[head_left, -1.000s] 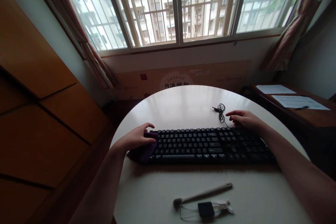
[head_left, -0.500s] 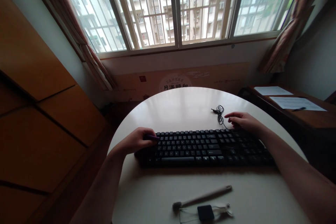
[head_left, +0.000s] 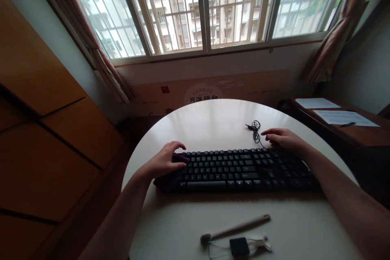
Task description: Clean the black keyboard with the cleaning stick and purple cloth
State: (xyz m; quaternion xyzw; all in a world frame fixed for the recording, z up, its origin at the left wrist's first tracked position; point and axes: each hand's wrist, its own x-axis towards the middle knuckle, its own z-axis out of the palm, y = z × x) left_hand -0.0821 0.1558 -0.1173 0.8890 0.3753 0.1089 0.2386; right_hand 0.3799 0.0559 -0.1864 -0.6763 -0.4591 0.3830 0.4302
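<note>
A black keyboard (head_left: 219, 168) lies across the white round table. At its left end my left hand (head_left: 166, 159) holds a dark purple cloth (head_left: 180, 158), which pokes out between thumb and forefinger. More of the cloth appears to drape over the left keys, though it is too dark to trace. The thumb and forefinger of that hand are spread apart. My right hand (head_left: 283, 140) grips the keyboard's far right edge, its forefinger pointing left and the other fingers curled, partly hidden. Beside those fingertips is the keyboard's bundled black cable (head_left: 255, 130).
On the near part of the white table (head_left: 170, 221) lie a brush (head_left: 237, 227) with a pale handle and a small dark square piece (head_left: 239, 247) with thin wires and a clip. To the right, a brown side table (head_left: 350, 136) bears paper sheets (head_left: 344, 118) and a pen (head_left: 347, 124).
My left forefinger has lifted and spread away from the thumb, and the left hand has shifted slightly right. More purple cloth shows between the fingers. My right hand stays at the keyboard's edge.
</note>
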